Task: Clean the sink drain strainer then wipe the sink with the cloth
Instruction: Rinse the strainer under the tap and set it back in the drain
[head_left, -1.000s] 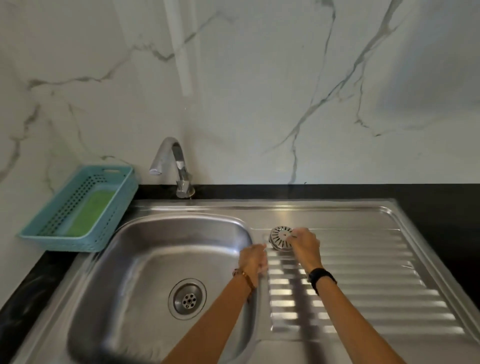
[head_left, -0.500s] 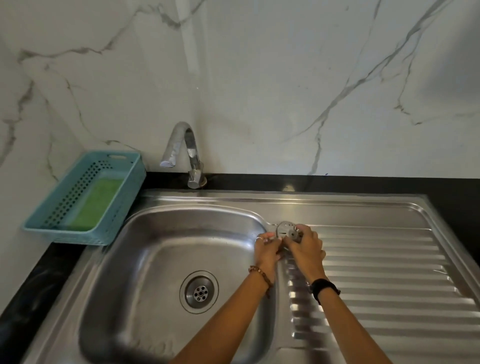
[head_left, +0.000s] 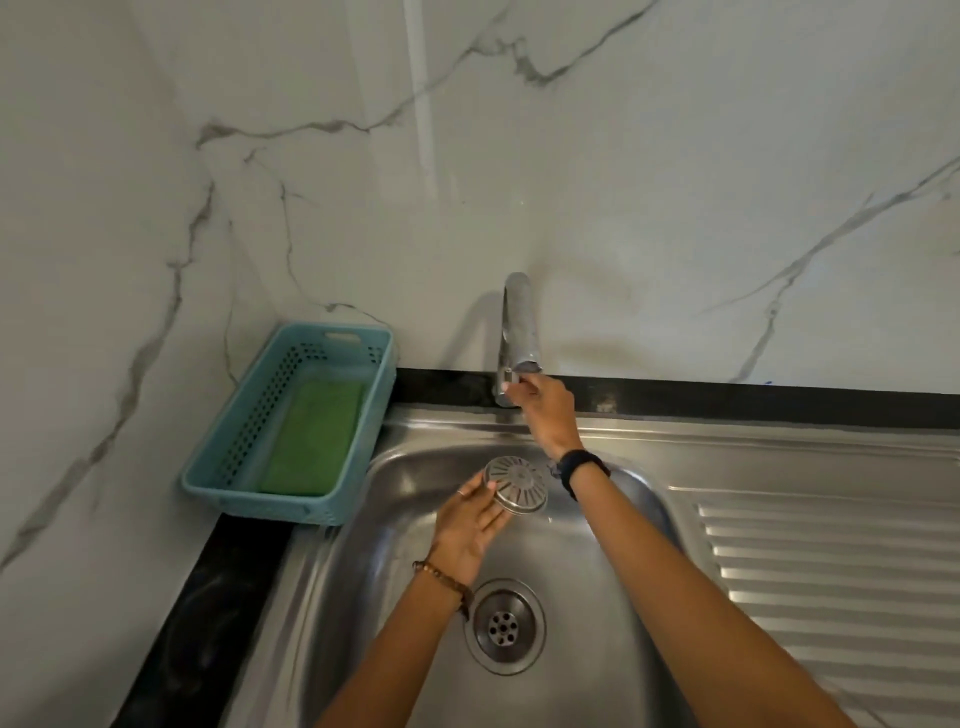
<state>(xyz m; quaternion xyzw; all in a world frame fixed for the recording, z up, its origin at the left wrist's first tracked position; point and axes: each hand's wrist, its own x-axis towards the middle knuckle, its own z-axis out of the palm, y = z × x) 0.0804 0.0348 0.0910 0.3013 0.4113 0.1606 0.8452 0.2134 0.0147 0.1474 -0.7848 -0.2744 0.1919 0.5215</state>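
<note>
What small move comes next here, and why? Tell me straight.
Probably turn the tap handle to start the water. The right hand is already at the base of the tap, and the left hand holds the strainer over the basin, below the spout. No water shows yet, so rinsing cannot start.

Left hand with strainer above sink, right hand on tap.

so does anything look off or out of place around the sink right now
Only the strainer is out of its seat: the left hand holds it over the basin while the drain sits uncovered. The right hand is at the tap. No spill or damage shows.
</note>
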